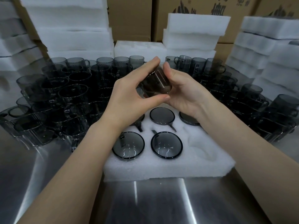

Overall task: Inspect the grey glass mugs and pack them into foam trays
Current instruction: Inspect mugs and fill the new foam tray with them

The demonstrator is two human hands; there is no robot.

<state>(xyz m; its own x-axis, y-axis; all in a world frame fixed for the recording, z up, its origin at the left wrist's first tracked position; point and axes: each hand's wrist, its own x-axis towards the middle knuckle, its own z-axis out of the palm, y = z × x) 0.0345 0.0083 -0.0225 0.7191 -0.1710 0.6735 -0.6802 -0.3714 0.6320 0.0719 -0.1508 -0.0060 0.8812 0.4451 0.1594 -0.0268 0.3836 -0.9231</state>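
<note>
Grey glass mug tilted just above the foam tray, gripped by left hand and right hand, both curled round its wall; best turned slowly, checked for flaws, then lowered into the tray's empty near-right pocket.

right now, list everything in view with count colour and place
held mug: one, grey glass, between both hands above the tray
foam tray: one, white, front centre, near-right pocket empty
seated mugs: five, grey, in the tray
loose mugs: uncountable, grey, left, right and behind tray
foam stacks: several, white, back and sides
cardboard boxes: several, brown, behind the foam
table: one, steel, underneath
left hand: one, grips held mug
right hand: one, grips held mug
</note>
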